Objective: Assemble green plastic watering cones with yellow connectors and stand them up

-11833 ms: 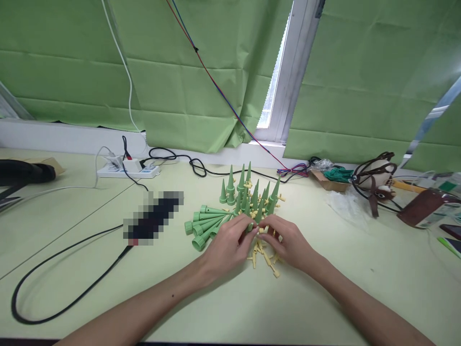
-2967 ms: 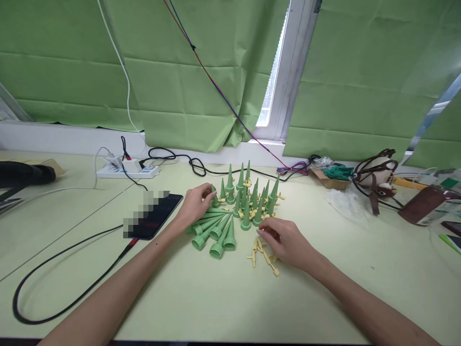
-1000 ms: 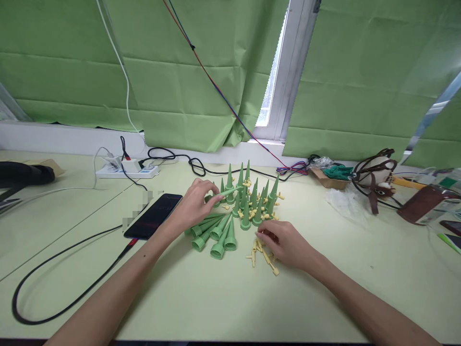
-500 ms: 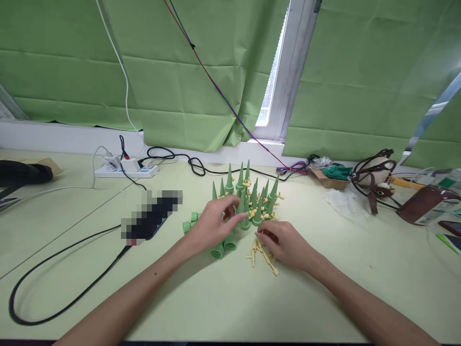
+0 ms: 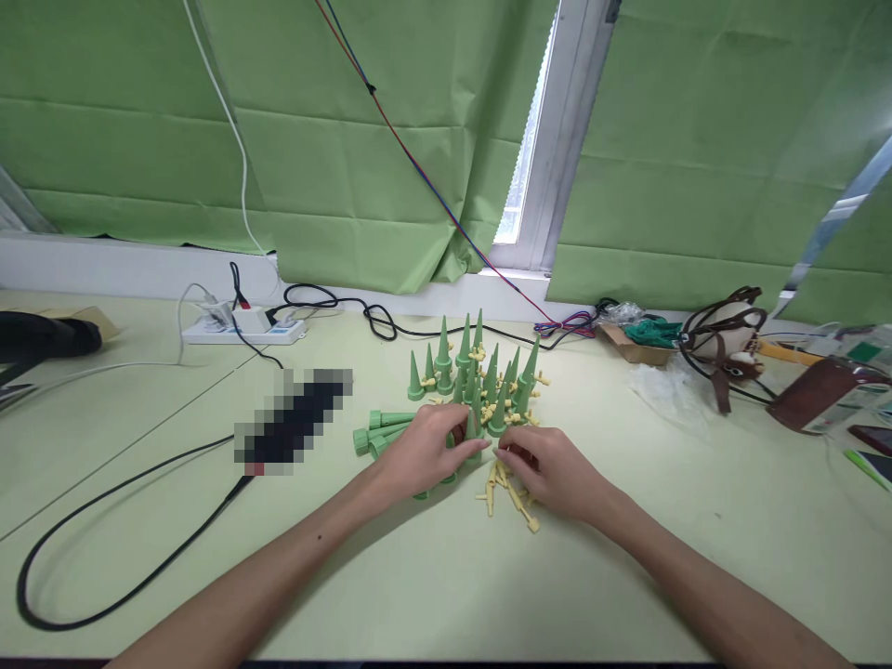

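My left hand is closed round a green plastic cone spike, held near the table in front of a cluster of upright green cones fitted with small yellow pieces. My right hand is closed in a pinch just right of that spike, over a small heap of loose yellow connector pieces; what it pinches is too small to name. Several more green cones lie on their sides to the left of my left hand.
A dark phone with a black cable lies left of the cones. A white power strip and black cords sit by the windowsill. At the right are a cardboard tray, a brown strapped object and a plastic bag.
My left hand took a cone from the lying pile and carried it right and nearer, to meet my right hand. My right hand stayed over the yellow pieces.
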Motion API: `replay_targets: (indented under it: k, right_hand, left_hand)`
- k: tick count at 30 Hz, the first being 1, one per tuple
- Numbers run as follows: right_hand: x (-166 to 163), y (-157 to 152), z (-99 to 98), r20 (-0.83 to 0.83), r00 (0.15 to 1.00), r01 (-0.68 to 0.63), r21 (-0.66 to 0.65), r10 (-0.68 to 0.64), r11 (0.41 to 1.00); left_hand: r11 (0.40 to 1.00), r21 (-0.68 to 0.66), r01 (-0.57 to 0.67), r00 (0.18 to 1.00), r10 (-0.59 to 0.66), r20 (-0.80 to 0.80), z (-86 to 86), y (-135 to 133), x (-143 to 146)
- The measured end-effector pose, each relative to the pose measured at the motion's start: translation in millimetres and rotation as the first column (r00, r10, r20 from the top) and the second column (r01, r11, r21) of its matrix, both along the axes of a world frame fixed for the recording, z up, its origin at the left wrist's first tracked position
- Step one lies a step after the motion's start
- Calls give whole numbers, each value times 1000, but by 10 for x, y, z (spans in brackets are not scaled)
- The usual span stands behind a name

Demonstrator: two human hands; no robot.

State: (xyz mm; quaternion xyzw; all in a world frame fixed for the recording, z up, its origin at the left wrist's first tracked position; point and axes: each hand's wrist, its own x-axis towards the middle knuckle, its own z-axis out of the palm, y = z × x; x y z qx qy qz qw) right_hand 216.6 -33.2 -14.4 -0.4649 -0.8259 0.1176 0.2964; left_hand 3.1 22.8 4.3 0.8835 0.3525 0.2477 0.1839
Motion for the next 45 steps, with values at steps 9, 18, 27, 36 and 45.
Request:
replay_targets:
  k: [9,18,27,36,45]
  right_hand:
    - [-3,-2,1,9,1000,-10,5,10,1000]
    - [-7,-16,25,9,1000,-17,-5,17,1000]
    - [-24,-48,52,53,993,-105,-48,107,993]
    - [-6,-18,-7,129,981,-138,-52,144,989]
    - [-6,-17,-28,128,982,-137,-45,142,990]
  left_hand:
    - [1000,1,-26,1000,26,-18,-73,24,13]
    - [992,86,-93,988,81,131,36,-37,32]
    - [951,290,103,990,-128,68,5,-144,41]
    - [867,379,325,946,-307,-109,-87,-261,112]
    - [869,372,326,945,-297,-133,-96,-266,107]
